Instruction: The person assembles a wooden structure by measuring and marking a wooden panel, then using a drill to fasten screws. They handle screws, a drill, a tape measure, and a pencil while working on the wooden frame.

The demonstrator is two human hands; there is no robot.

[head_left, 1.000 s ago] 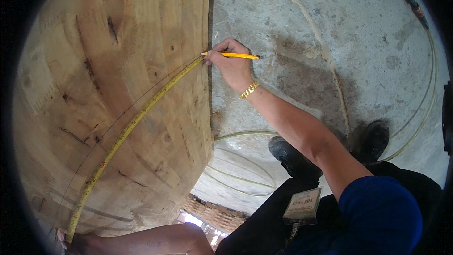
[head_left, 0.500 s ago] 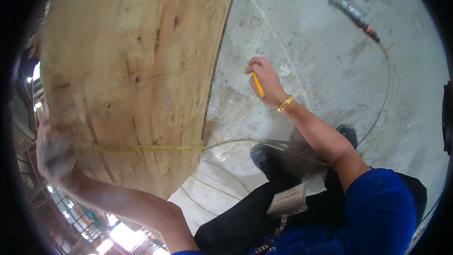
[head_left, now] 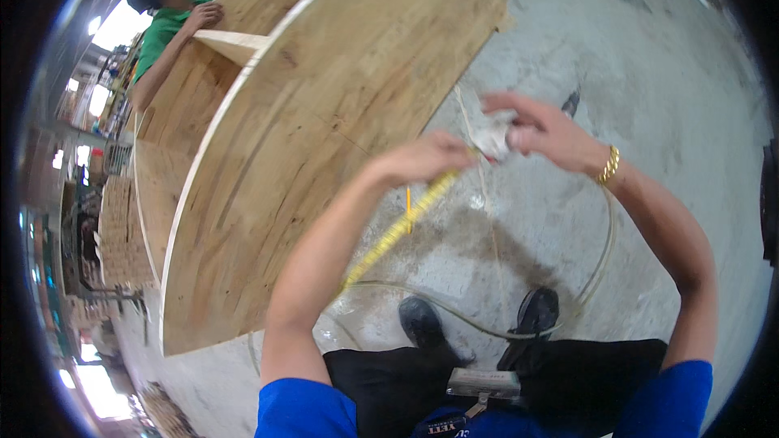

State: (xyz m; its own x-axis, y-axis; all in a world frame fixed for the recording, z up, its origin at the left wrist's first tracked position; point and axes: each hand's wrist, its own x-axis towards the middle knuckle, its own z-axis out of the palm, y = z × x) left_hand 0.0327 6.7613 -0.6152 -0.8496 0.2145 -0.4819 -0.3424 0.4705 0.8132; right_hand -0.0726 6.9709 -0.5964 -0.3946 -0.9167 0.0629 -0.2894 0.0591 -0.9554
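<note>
Workshop with a grey concrete floor (head_left: 649, 113); a large plywood sheet (head_left: 324, 138) fills the left of the view.

Nearest the viewer: the person's blue sleeves, dark trousers and two black shoes (head_left: 535, 316), with a thin pale hose (head_left: 454, 316) looping over the floor around them.

Above these, both hands meet at chest height over the floor, just right of the sheet's near edge. The left hand (head_left: 422, 158) is curled, fingers pinched on a yellow tape measure (head_left: 398, 231). The tape's long axis runs on a slant from this hand down and toward the person's left side; its lower end is lost behind the left forearm. A short yellow piece hangs just beside it, too blurred to identify. The right hand (head_left: 544, 130), gold bracelet at the wrist, has its fingers closed around a small pale lump (head_left: 495, 136) at the upper end of the tape, possibly the tape's case or a rag; the blur prevents telling which. The two hands are near each other; whether they touch cannot be told. The tape lies nearer the left hand along most of its length.

Farthest: a second person in a green shirt (head_left: 162, 32) rests a hand on a wooden beam (head_left: 231, 42) at the sheet's far end.
</note>
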